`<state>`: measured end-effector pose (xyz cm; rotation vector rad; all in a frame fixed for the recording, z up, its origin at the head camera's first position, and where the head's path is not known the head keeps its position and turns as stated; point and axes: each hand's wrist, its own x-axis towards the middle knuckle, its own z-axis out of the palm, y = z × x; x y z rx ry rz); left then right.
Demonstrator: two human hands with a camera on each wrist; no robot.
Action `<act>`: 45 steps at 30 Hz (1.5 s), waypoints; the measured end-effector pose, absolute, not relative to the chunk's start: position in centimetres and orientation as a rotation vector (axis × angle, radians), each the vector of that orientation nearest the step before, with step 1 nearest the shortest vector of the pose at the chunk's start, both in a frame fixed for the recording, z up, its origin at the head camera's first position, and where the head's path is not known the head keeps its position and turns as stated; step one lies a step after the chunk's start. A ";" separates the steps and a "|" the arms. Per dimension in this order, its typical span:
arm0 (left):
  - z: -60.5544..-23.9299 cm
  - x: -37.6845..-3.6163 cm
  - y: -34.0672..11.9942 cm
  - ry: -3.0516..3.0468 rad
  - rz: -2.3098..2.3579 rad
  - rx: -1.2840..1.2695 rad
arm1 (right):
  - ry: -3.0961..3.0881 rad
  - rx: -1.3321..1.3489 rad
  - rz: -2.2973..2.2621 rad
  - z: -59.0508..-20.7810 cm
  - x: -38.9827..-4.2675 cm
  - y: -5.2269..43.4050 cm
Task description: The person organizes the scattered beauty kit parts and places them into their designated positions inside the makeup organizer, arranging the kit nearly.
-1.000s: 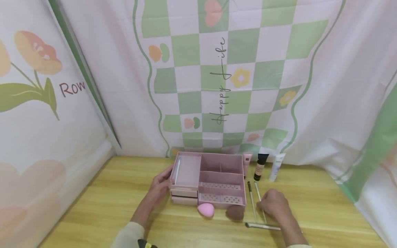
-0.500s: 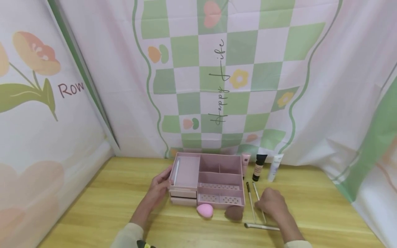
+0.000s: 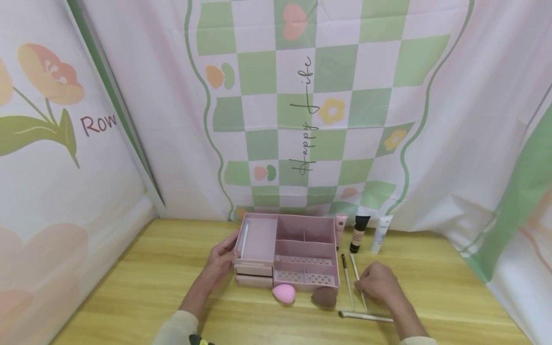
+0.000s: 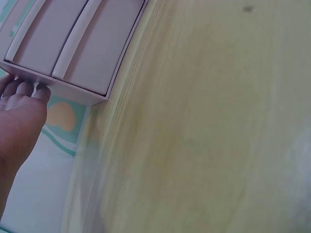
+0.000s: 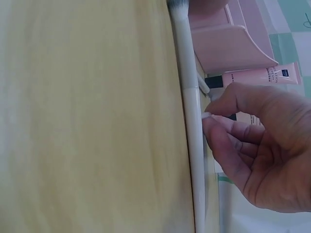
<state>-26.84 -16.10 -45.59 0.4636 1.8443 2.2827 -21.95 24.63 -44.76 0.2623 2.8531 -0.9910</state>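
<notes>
The pink organizer [image 3: 286, 254] is steadied at its nine o'clock wall by the left hand [image 3: 222, 261], fingers pressed together against the side, evidently to stop it sliding. At its three o'clock, the right hand [image 3: 377, 282] is lowered with curled fingertips [image 5: 214, 124] closing on a slim white brush [image 3: 358, 280] lying flat on the table [image 3: 129, 287]; a firm pinch cannot be confirmed.

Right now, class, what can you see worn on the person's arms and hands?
Both hands are bare: left hand, right hand. Cream sleeve cuffs cover the forearms at the frame's bottom edge. A dark device with a yellow mark sits at the left wrist.
</notes>
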 end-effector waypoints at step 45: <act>-45.6 -26.9 -16.1 1.853 2.287 0.453 | 2.025 -0.245 -1.830 -41.4 -22.3 24.5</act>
